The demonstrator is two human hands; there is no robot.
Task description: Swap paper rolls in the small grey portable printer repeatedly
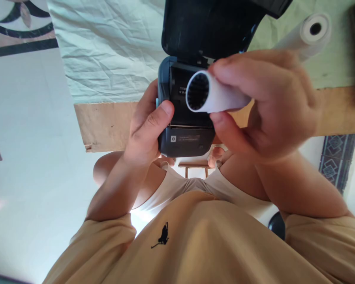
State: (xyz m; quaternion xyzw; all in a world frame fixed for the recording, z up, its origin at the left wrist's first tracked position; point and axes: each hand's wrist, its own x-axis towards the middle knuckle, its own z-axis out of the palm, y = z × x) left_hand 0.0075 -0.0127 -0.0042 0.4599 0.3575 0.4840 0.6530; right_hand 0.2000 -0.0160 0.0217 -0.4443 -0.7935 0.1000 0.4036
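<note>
A paper roll (213,94) is pinched in the right hand (266,106), its open end turned toward the compartment. Just beside it, the small printer (183,130) is steadied by the gripping left hand (147,126), lid (207,27) raised beyond. Farther off, a spare roll (307,33) lies on the cloth (106,47).

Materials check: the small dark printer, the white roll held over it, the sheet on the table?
Dark blue-grey printer: likely moulded plastic, matte body, glossier open lid. White roll in the right hand: smooth matte paper wound in layers, probably receipt paper; hollow core material unclear. Pale sheet: creased thin cloth or paper, matte; cannot tell which.
</note>
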